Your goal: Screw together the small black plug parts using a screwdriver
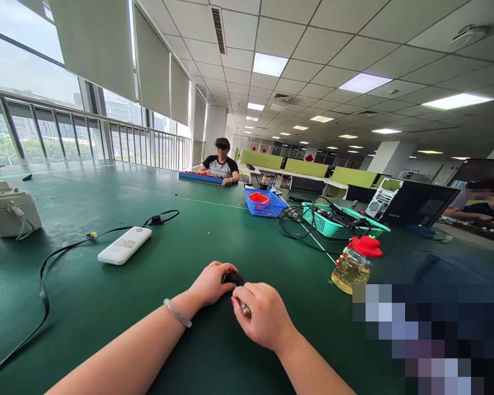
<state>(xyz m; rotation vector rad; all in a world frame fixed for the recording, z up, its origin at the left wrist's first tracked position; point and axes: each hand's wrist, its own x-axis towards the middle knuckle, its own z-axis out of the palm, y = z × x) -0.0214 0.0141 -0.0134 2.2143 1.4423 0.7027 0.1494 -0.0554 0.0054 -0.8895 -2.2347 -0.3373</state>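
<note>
My left hand (209, 284) rests on the green table (107, 307), fingers curled round a small black object (232, 278). A pale bangle sits on that wrist. My right hand (263, 315) is closed right beside it, gripping a thin tool with a brass-coloured end (245, 311) that points back toward me. The two hands touch over the black object, which is mostly hidden by the fingers.
A white power bank (124, 244) with a black cable lies to the left; a beige box (10, 211) sits far left. A red-capped bottle (355, 263), a teal basket (335, 222) and a blue basket (264, 203) stand right. Another person (221, 163) sits far across.
</note>
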